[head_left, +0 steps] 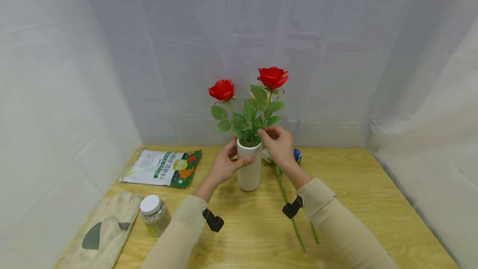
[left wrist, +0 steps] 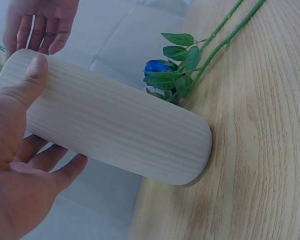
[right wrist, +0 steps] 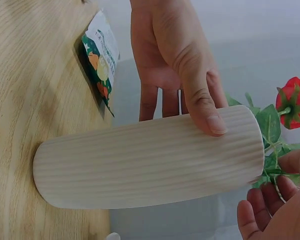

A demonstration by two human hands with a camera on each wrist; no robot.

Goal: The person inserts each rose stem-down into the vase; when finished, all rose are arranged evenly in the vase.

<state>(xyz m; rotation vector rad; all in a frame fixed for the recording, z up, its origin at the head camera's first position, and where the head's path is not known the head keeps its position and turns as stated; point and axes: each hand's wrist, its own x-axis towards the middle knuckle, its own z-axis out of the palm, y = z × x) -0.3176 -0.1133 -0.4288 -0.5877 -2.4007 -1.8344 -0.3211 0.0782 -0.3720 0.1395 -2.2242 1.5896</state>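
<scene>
A white ribbed vase (head_left: 249, 173) stands upright on the wooden table, holding two red roses with green leaves and a pale flower partly hidden behind them. My left hand (head_left: 225, 163) grips the vase just below its rim, thumb on the near side. At the rim's right side, my right hand (head_left: 280, 146) pinches the stem of the taller red rose (head_left: 273, 78) between thumb and fingers. The other red rose (head_left: 222, 90) leans left. Behind my right forearm, a blue rose (left wrist: 157, 67) lies on the table beside a white bloom, their stems pointing toward me.
At the back left lies a printed fertilizer bag (head_left: 160, 167). Nearer on the left are a clear jar with a white lid (head_left: 150, 205) and pale work gloves (head_left: 108, 227). White sheeting (head_left: 239, 24) encloses the table's back and sides.
</scene>
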